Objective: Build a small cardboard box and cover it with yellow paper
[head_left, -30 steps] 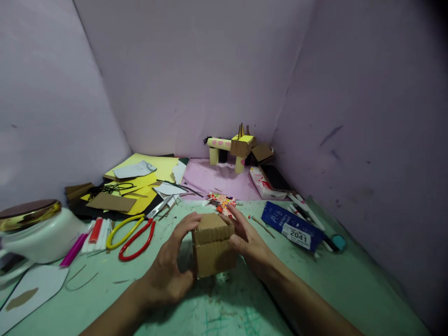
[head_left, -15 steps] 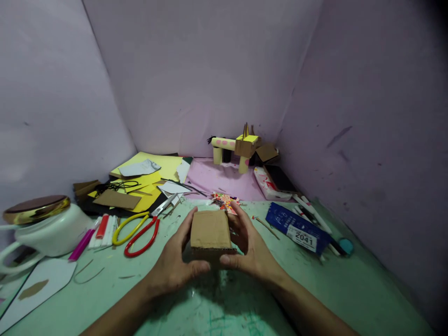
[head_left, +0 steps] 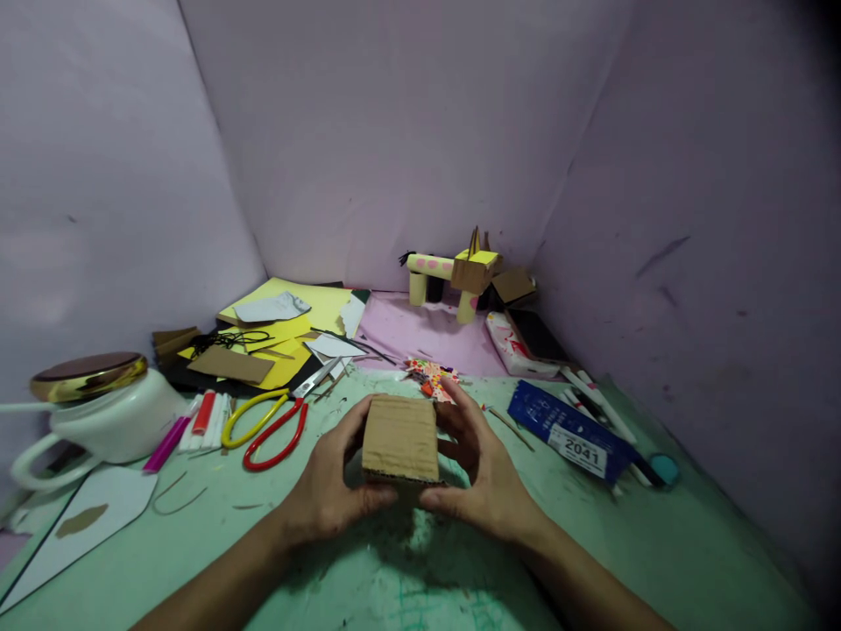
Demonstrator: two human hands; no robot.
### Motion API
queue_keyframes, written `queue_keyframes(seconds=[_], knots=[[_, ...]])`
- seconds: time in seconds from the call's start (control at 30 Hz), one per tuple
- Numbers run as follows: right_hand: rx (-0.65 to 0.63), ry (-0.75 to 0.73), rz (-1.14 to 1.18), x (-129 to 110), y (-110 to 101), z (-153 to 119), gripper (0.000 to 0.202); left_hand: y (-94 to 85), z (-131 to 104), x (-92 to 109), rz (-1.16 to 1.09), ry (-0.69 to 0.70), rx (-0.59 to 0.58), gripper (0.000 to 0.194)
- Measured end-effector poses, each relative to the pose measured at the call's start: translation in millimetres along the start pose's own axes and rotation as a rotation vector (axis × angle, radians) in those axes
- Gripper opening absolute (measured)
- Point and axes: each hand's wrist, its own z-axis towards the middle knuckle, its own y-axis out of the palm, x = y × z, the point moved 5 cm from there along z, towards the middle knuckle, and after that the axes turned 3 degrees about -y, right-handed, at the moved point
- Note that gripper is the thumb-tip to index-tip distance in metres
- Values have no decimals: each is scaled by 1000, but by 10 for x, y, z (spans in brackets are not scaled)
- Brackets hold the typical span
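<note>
A small brown cardboard box is held between my two hands above the green tabletop, its ribbed top face turned up toward me. My left hand curls round its left side, the thumb low at the front and the fingers partly hidden behind. On the other side my right hand cups the box, with the thumb by the near right corner, the index finger raised and other fingertips at the right wall. A gap shows between the right palm and the box. Just beyond lies a patterned orange-red scrap.
Scissors with yellow and red handles lie left, near markers and a white lidded pot. Yellow paper and cardboard pieces are behind. A yellow paper-and-cardboard animal stands at the back. A blue packet lies right.
The box has tilted so that its top face shows more and its front less. My right thumb has shifted slightly right. The surroundings sit farther right in view.
</note>
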Motion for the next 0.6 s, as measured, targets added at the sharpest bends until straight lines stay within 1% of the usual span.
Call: queue_keyframes(seconds=[0.17,0.33,0.43,0.53,0.6], knots=[[9,-69,9,2,-13,-23,105,31,-39,33,25,55,-33,80],[-1,-79,13,30,-32,-18,101,42,-27,-19,-61,56,19,75],[0,-103,22,33,-57,0,104,19,-16,-36,-78,68,85,78],[15,-114,65,44,-108,28,107,-24,-25,-25,44,128,156,83],[45,-64,158,75,-154,51,98,-32,-43,16,171,239,177,82]])
